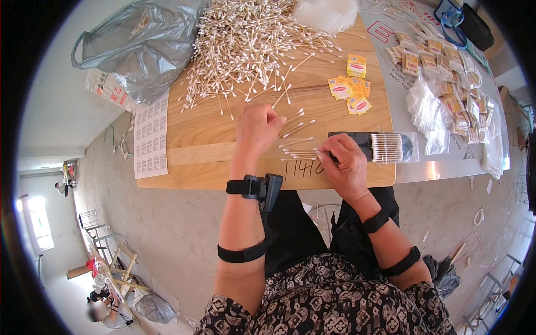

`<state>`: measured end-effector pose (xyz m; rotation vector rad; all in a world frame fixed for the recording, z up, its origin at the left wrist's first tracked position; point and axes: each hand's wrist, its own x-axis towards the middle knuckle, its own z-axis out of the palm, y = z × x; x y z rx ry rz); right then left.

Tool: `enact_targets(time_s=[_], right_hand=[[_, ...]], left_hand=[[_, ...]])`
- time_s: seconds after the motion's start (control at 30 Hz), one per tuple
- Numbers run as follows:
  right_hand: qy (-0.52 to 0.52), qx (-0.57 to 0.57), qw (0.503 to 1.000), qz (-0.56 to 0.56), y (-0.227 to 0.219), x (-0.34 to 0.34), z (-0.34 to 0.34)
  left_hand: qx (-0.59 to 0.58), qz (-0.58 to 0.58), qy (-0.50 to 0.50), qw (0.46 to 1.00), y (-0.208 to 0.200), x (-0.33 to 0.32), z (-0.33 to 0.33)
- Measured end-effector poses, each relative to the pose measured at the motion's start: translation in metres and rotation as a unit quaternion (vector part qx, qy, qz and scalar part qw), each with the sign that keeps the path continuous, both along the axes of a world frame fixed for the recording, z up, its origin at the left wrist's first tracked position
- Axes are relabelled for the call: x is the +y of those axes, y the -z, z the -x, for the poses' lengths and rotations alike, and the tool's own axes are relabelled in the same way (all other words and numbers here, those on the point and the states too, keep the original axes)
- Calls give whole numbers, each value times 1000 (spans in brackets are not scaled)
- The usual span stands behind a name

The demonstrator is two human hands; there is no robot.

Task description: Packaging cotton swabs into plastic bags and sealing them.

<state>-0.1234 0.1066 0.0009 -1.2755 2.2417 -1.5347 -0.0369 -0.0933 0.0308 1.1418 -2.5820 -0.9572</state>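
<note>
My left hand [258, 129] is closed above the wooden board, its fingertips pinched at the end of a cotton swab [293, 116]. More loose swabs [296, 133] lie just right of it. My right hand [345, 163] is curled near the board's front edge, thumb and fingers closed on the ends of several swabs [298, 155]. Beside that hand, a clear plastic bag [410, 146] holding a neat row of cotton swabs [387, 147] lies over a dark flat piece [363, 139]. A big heap of loose swabs [240, 44] covers the far part of the board.
Small yellow cards [349, 87] sit at the board's right side, a yellow stack [356, 65] behind them. Filled swab packets [446, 72] and empty clear bags [430, 114] pile up farther right. A grey plastic bag [145, 53] and a printed sheet [151, 137] are at left.
</note>
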Motion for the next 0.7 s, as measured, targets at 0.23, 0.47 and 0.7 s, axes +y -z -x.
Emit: enact_targets(time_s=[0.23, 0.47, 0.7], right_hand=[[2, -5, 1000, -3, -3, -1, -3], [2, -3, 1000, 8, 1, -1, 0], [4, 11, 1000, 4, -2, -1, -1]], left_hand=[[25, 253, -54, 966, 14, -4, 34], [-2, 203, -9, 979, 27, -5, 29], [76, 204, -2, 976, 11, -24, 48]])
